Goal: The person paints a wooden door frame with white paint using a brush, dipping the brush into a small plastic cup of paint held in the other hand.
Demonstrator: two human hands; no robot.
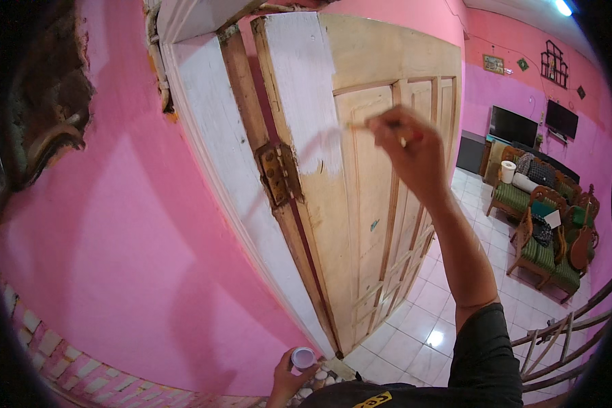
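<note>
My right hand [415,146] is raised in front of a wooden panel door [370,224], its fingers closed on a thin paintbrush [355,126] blurred by motion. The bristle end is at the edge of a patch of white paint [306,88] that covers the upper hinge-side strip of the door. Bare wood shows below the patch and on the panels. Low down, my left hand [287,379] grips a small round cup [303,357] with pale paint inside. A rusty hinge [277,175] joins door and frame, left of the painted strip.
A white-painted door frame [234,136] and a pink wall [115,258] are on the left. White floor tiles [421,340] extend to the right. Beyond stand green-cushioned wooden chairs [523,200] and two dark screens [515,124]. Curved bars [571,333] rise at the lower right.
</note>
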